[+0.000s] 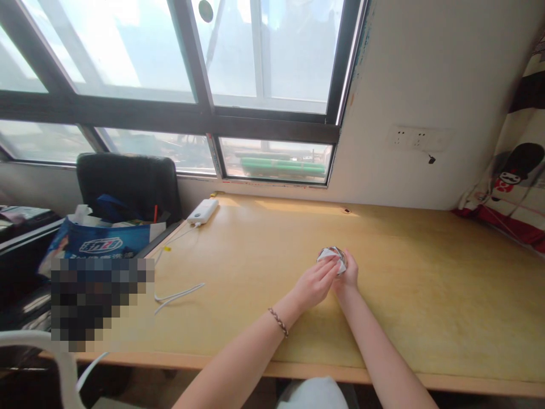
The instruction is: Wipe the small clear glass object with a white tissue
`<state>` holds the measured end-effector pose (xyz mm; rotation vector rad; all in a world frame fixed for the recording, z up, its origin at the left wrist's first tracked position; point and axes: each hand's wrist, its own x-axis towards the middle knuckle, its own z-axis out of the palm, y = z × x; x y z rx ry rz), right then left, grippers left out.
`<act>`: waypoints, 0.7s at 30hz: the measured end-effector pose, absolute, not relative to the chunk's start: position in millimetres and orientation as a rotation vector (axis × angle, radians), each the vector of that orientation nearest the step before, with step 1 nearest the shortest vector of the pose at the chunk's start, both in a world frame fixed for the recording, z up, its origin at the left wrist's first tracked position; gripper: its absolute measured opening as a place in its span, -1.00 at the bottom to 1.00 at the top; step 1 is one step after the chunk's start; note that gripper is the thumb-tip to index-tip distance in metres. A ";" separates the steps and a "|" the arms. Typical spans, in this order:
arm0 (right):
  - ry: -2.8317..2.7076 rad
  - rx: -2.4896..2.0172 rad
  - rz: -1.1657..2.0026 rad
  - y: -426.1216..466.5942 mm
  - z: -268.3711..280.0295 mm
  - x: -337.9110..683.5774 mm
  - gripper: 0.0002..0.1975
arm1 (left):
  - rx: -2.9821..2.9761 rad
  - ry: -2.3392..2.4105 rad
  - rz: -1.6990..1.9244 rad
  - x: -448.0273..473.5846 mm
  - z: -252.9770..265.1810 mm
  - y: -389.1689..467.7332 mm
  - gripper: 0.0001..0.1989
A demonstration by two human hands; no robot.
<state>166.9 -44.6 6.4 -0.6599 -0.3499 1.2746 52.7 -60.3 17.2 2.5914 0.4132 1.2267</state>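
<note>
Above the middle of the yellow table [255, 255], both hands meet at a small round object [343, 260] with a dark, brownish patterned edge; its kind is hard to make out. My right hand [349, 275] is wrapped round its right side and underside. A piece of white tissue [327, 253] lies over its face. My left hand [315, 282], fingers together and a braided bracelet on its wrist, presses the tissue against the object. The fingers hide much of the object.
At the table's left edge sits a white power bank [203, 211] with a white cable [181, 293] trailing nearby. A blue bag [106, 236] rests on a black chair [128, 179] to the left. Behind are a window and a wall with sockets [411, 137]; a curtain [511, 170] hangs right.
</note>
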 end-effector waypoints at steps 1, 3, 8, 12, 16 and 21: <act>-0.327 -0.657 1.347 -45.5 7.8 166.2 -0.70 | 2.591 0.416 1.238 52.5 17.1 -59.9 -0.61; -0.294 -0.639 1.460 -47.4 11.2 164.5 -0.68 | 2.597 0.416 1.259 51.7 17.7 -59.3 -0.61; -0.269 -0.621 1.524 -51.3 17.7 159.1 -0.70 | 2.594 0.422 1.326 47.4 22.3 -57.9 -0.61; -0.257 -0.603 1.550 -52.1 17.0 156.7 -0.73 | 2.587 0.452 1.336 43.4 25.3 -55.8 -0.63; -0.274 -0.564 1.572 -51.6 16.0 157.5 -0.75 | 2.589 0.516 1.352 43.2 25.1 -54.7 -0.64; -0.257 -0.570 1.530 -49.2 14.7 160.1 -0.77 | 2.548 0.663 1.444 46.1 25.0 -54.3 -0.65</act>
